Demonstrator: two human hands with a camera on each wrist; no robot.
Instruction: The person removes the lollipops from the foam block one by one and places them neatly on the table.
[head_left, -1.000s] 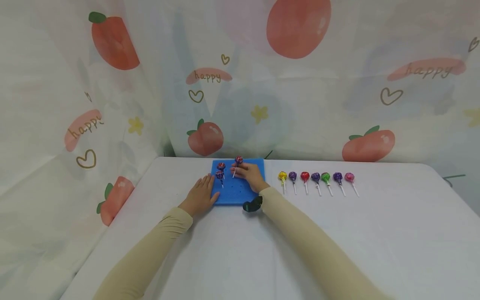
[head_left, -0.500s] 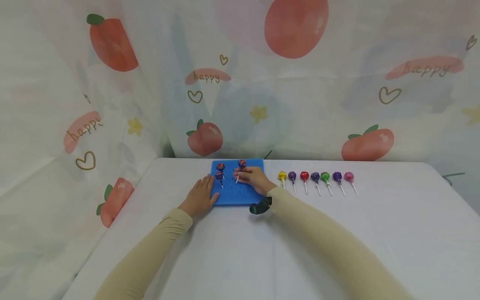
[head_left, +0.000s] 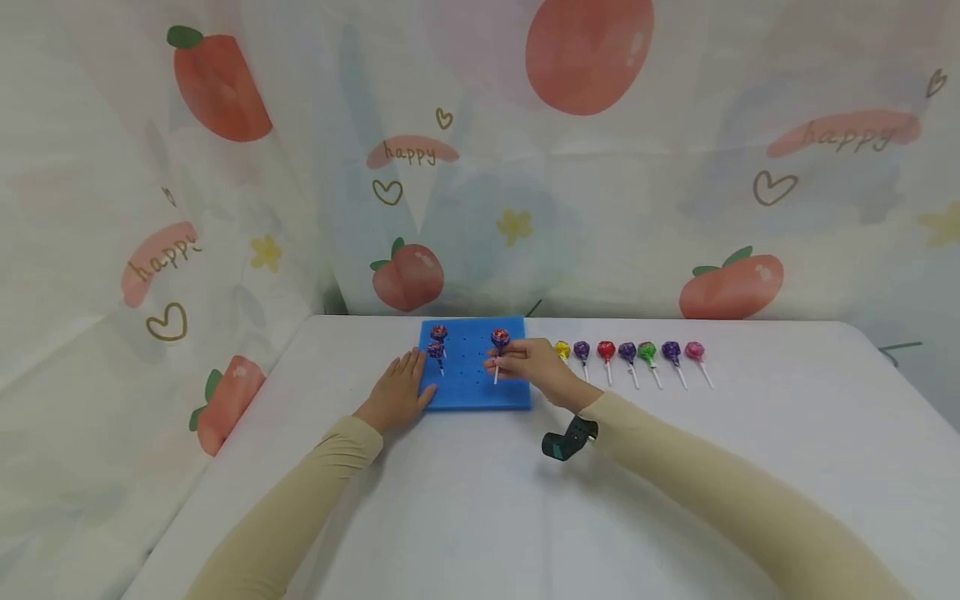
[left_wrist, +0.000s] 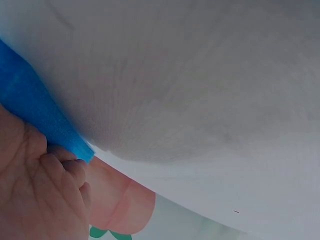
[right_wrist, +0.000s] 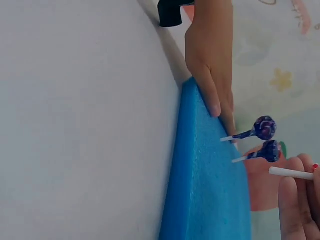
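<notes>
**Lollipop held over the foam board**

A lollipop (head_left: 499,339) is pinched by its white stick in the curled fingers of the right hand (head_left: 534,367), above the right part of the blue foam board (head_left: 472,392). The left hand (head_left: 399,392) is laid flat, fingers straight, against the board's left edge. Two lollipops (head_left: 437,342) are stuck upright in the board's far left corner. A row of seven lollipops (head_left: 628,353) is laid on the white table (head_left: 480,500), just right of the board.

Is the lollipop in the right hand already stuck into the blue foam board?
No, the right hand pinches the lollipop by its stick, whose lower end hangs bare above the blue foam board.
</notes>
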